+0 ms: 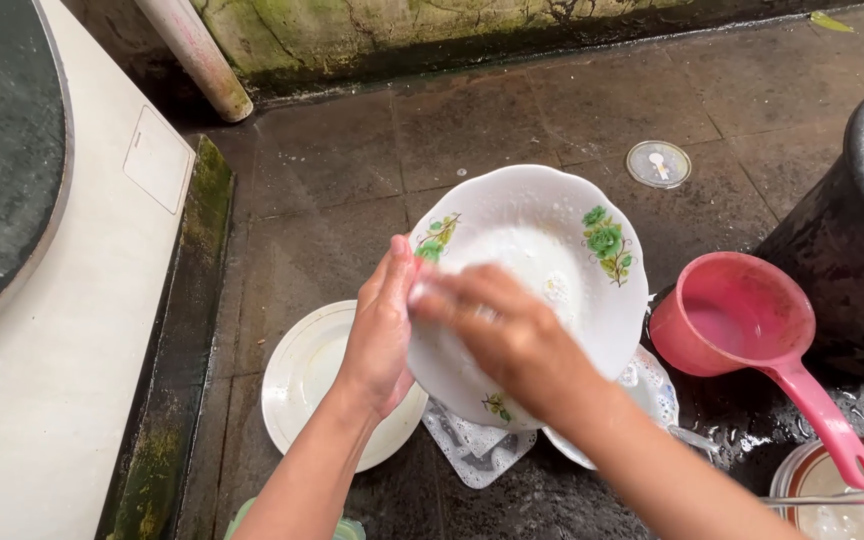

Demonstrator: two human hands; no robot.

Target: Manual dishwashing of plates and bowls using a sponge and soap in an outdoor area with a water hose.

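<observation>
My left hand (380,325) grips the left rim of a white scalloped bowl (562,230) with green flower prints, holding it tilted above the wet floor. My right hand (497,325) lies inside the bowl against its soapy inner surface, fingers pressed flat and blurred; I cannot tell whether it holds a sponge. Foam covers the bowl's middle. Below the bowl lie a white plate (297,375), another soapy plate (652,385) and a square white lid or dish (472,450) with suds.
A pink water scoop (742,320) with a long handle leans by a large black tub (857,230) at right. A round floor drain cover (658,164) sits behind. A pale pipe (197,55), a white appliance top (72,330) at left, and a bowl (852,495) at bottom right.
</observation>
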